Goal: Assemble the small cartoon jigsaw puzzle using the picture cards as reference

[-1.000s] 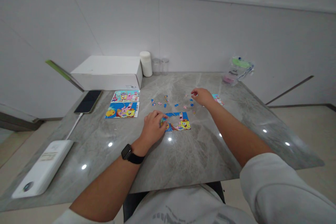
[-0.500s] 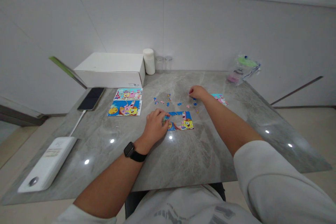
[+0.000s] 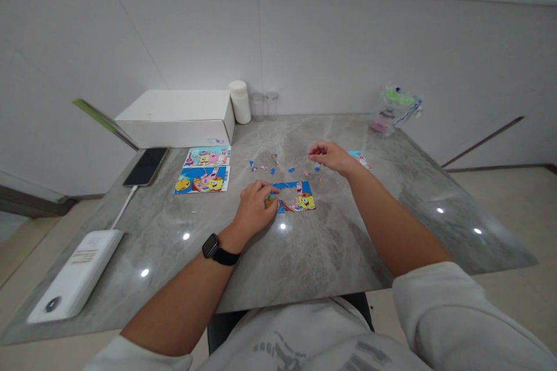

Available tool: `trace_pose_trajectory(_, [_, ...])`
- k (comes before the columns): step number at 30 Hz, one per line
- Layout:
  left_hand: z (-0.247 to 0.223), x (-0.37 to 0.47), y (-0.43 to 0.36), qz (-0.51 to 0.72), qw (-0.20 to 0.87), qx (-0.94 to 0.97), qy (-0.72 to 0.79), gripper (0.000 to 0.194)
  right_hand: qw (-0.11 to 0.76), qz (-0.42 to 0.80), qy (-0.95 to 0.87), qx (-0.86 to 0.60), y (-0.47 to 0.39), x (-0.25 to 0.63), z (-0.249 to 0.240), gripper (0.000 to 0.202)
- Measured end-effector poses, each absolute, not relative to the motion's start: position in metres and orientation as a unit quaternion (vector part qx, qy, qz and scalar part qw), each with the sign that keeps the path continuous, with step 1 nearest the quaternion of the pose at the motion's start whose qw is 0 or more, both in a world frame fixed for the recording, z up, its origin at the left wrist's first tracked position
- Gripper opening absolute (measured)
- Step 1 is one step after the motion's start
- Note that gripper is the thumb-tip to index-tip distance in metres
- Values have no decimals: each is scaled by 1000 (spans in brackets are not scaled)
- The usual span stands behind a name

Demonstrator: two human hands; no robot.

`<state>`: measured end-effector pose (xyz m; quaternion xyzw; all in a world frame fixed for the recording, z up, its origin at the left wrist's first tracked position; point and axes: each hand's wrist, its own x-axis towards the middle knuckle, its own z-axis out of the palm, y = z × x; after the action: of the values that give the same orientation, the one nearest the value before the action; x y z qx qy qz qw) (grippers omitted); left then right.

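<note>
A partly filled picture puzzle lies on the grey marbled table, with a bare gap in its middle. My left hand rests on the puzzle's left end, its fingers bent and a little apart, gripping nothing. Beyond the puzzle, several small loose pieces are scattered, among them a blue piece and a pink piece. My right hand hovers over the right side of these pieces, thumb and fingertips pinched on a small puzzle piece.
Two picture cards lie at left, near a white box. A phone is cabled to a white power bank. A white bottle, two glasses and a plastic bag stand at the back.
My right hand has shifted slightly left over the pieces, and a small piece now shows at its fingertips. My left hand keeps its place on the puzzle. The whole view has shifted slightly.
</note>
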<state>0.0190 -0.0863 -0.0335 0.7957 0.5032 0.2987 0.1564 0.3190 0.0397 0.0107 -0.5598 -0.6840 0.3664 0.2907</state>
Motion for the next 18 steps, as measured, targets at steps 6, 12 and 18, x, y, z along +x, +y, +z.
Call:
trace_pose_trajectory(6, [-35, 23, -88, 274, 161, 821, 474, 18, 332, 480, -660, -473, -24, 287, -4, 26])
trace_pose_trajectory(12, [-25, 28, -95, 245, 164, 850, 436, 16, 365, 442, -655, -492, -42, 277, -28, 11])
trace_pose_trajectory(18, [-25, 28, -96, 214, 142, 872, 416, 17, 335, 355, -717, -498, -54, 272, -32, 11])
